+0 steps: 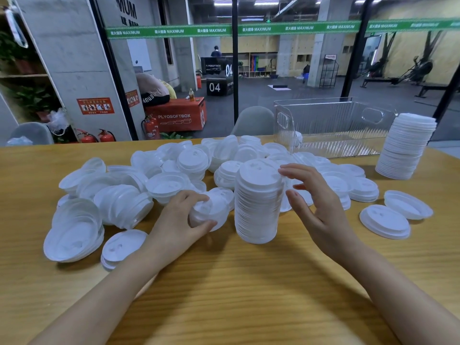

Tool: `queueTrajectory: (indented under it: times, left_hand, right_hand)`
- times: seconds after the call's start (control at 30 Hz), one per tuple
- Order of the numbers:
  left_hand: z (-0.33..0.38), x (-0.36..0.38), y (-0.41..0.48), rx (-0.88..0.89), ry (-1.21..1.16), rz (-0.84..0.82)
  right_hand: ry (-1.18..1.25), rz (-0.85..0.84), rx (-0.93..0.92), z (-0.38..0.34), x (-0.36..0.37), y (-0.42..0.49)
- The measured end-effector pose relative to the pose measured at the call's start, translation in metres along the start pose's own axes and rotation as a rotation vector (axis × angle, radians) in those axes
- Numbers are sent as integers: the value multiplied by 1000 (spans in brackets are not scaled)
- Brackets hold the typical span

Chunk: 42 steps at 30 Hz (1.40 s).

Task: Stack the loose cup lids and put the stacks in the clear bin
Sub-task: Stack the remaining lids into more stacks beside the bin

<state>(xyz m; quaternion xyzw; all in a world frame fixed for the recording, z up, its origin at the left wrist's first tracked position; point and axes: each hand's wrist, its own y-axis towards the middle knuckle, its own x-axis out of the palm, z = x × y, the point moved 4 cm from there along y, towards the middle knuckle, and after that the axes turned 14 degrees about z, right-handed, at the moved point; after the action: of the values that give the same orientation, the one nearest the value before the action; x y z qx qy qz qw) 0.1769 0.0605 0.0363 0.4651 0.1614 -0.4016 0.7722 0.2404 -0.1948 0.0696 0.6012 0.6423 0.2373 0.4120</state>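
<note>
White moulded-plastic cup lids lie in a loose heap (149,175) on the light wooden table (249,282), spread left of and behind the tall upright column of nested lids (257,202) that stands right in front of you. Your left hand (179,220), just left of that column, has fingers and thumb curled round a short clump of nested lids (211,212) lying on its side. Your right hand (316,200), just right of the column, is spread and holds nothing. Its fingertips (282,170) sit at the column's top rim, touching or nearly so; I cannot tell which. Behind and to the right of the column is the clear ribbed plastic bin (323,128). Further right, a second tall stack of white lids (405,145) stands on the table, outside the bin. Expect the lids to be very light, thin and springy, with slick walls. A tall column will likely bend or shear apart if lifted by its top. Cup a palm over each end and squeeze lengthwise, not across the rims, which would probably buckle.
</note>
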Motion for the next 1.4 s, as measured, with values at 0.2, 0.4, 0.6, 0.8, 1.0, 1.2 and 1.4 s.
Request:
queueTrajectory:
  times: [0.2, 0.4, 0.6, 0.8, 1.0, 1.2, 1.4]
  left_hand:
    - [5, -1, -1, -7, -85, 47]
    - [8, -1, -2, -14, -87, 27]
    - [13, -4, -2, -56, -125, 53]
    - [30, -20, 12, -104, -226, 226]
    - [65, -31, 31, -91, -429, 251]
    - [89, -10, 34, -9, -428, 97]
    - [92, -2, 36, 72, -347, 47]
  right_hand:
    - [-3, -5, 2, 0, 0, 0]
    - [4, -2, -3, 0, 0, 0]
    - [2, -3, -3, 0, 0, 0]
    - [-3, -6, 3, 1, 0, 0]
    - [-3, -3, 12, 1, 0, -1]
    - [-9, 42, 0, 3, -2, 0]
    - [-1, 37, -8, 2, -2, 0]
